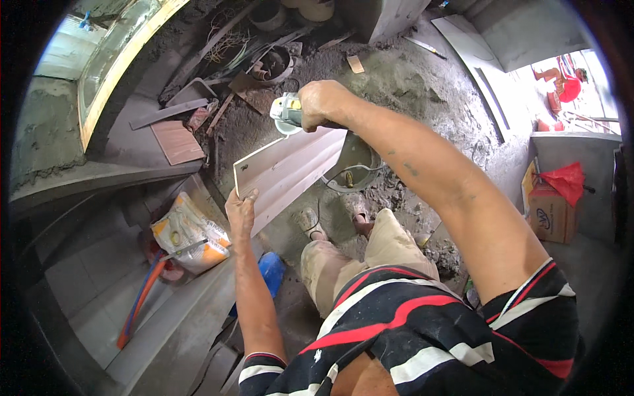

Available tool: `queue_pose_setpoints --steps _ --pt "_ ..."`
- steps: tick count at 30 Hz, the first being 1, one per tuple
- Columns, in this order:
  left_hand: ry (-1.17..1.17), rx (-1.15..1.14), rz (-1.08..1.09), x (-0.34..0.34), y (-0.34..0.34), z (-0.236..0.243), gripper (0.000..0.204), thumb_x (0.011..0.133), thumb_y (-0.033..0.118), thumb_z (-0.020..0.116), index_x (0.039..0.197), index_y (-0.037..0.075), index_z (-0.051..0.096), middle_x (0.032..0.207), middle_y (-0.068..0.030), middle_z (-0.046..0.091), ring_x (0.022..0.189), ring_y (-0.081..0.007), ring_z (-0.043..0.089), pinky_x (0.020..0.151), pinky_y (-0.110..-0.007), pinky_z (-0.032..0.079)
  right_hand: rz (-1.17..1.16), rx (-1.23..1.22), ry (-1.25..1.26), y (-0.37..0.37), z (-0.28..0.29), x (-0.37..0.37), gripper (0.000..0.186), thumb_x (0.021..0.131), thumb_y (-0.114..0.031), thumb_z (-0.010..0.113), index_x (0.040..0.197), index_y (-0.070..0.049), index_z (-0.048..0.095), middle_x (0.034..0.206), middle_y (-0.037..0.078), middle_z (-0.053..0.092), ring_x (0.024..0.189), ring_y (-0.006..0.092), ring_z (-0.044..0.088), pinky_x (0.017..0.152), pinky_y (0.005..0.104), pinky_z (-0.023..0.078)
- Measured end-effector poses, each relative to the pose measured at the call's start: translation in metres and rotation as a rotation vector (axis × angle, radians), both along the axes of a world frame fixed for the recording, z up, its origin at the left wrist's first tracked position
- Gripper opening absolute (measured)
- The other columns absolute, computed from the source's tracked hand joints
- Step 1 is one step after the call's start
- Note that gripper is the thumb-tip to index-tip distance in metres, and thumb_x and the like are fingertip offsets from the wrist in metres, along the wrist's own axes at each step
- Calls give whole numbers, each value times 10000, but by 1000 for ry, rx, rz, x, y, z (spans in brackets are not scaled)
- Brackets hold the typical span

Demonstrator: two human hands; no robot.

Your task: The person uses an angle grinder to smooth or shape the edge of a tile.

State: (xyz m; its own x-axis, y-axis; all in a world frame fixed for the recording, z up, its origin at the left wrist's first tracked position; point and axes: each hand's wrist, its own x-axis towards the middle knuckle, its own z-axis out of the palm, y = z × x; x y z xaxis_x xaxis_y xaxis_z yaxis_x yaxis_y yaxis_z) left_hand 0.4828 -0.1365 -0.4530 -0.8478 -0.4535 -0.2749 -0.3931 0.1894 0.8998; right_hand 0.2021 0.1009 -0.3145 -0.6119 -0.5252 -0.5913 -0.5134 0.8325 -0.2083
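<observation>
My right hand [323, 104] is closed around an angle grinder [286, 109] with a pale body. Its disc guard is at the far edge of a large light tile [284, 168], and I cannot make out whether the disc touches it. The tile is tilted, its near-left edge gripped by my left hand [240, 211] with the thumb on its face. Partly behind the tile stands a round bucket [370, 158], with a dark cord [350, 169] looping across it and a small yellow-and-black object [349, 178] in it.
My shoes [309, 221] stand on a rough, muddy floor [422, 92]. At left lie a white-and-orange bag [191, 234] and a cut tile piece [177, 142]. Buckets [272, 66] and scrap sit at the back. A cardboard box [552, 214] stands at right under a red bag [564, 183].
</observation>
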Motion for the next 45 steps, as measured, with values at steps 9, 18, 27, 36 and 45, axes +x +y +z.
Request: queue_pose_setpoints --steps 9,18,27,36,45 --pt "33 -4 -21 0 12 8 299 928 78 755 1203 -27 707 1074 -69 766 954 -118 661 893 -285 518 -22 43 -25 -5 -24 -4 504 623 -318 856 1081 -113 808 1125 120 782 998 281 764 857 423 613" --pt "28 49 -17 2 12 10 321 933 60 729 1236 -39 693 1103 -88 760 984 -141 677 915 -296 520 -30 50 -52 -7 -28 -2 514 624 -335 856 1083 -109 808 1133 126 779 1012 286 761 875 424 607" --pt "71 72 -17 4 16 8 321 934 54 730 1242 -30 699 1104 -78 765 982 -137 681 914 -298 525 -19 72 -47 -8 -31 0 528 623 -344 863 1087 -97 806 1146 119 778 1013 283 761 877 426 607" --pt "35 -8 -25 2 15 8 304 923 44 729 1216 -32 707 1073 -69 769 954 -123 671 894 -286 523 -17 67 -24 -7 -31 1 528 631 -332 851 1102 -98 803 1150 117 778 1026 282 760 877 425 610" --pt "43 1 -23 3 11 6 293 930 67 740 1207 -24 710 1062 -64 768 943 -121 668 882 -290 524 -24 91 -34 -7 -25 0 528 646 -363 867 1091 -86 804 1147 133 776 1032 287 755 886 423 605"
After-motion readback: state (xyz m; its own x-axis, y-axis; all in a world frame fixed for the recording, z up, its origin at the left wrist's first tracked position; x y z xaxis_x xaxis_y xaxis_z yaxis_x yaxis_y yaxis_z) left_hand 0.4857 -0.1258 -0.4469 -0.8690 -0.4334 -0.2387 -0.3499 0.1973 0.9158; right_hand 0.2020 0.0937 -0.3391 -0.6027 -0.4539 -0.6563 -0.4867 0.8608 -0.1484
